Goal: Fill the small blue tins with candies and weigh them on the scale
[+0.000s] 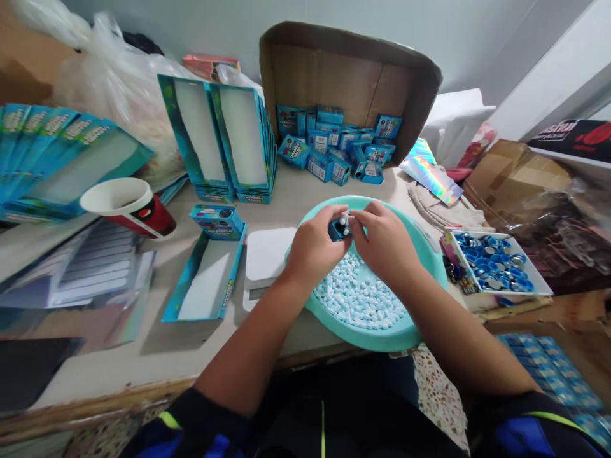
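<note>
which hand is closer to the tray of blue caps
Right. The right hand is just left of the tray, above the basin; the left hand is farther, holding a small blue box.

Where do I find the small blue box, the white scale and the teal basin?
Small blue box (335, 231): head view, on its side face, held at the hands.
White scale (266, 254): head view, on its top plate.
Teal basin (372, 340): head view, on its front rim.

Small blue box (337, 229) above heaped pale-blue candies (358, 292)
</note>
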{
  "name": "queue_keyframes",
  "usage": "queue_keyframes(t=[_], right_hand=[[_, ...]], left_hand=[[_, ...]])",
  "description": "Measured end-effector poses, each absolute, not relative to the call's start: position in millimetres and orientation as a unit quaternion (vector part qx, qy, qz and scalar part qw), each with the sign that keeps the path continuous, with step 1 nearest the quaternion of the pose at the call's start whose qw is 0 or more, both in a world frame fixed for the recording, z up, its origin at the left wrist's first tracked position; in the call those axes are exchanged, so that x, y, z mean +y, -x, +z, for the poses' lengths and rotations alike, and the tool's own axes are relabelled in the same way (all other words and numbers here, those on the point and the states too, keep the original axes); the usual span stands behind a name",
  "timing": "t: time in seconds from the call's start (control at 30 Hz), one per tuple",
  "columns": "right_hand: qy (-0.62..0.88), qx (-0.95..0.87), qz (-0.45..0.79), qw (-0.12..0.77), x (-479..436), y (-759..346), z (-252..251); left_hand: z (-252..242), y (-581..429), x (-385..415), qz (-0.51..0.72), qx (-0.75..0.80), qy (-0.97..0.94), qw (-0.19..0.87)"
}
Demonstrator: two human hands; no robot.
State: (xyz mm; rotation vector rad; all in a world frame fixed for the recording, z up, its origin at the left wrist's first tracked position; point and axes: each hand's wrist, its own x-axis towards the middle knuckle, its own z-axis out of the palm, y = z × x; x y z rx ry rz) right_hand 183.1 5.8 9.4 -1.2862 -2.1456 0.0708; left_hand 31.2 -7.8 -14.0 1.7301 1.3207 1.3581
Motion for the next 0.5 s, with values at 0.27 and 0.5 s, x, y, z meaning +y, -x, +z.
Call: queue_keyframes(t=[0.27, 0.5], right_hand=[[0.439, -0.806, 0.162, 0.363, 16, -186, 10], [0.425, -0.784, 0.212, 0.399, 14, -186, 14]], left_hand=[[-13, -30, -7, 0.517, 0.486, -0.644, 0.285], [-14, -29, -6, 0.51, 0.483, -0.65, 0.288]])
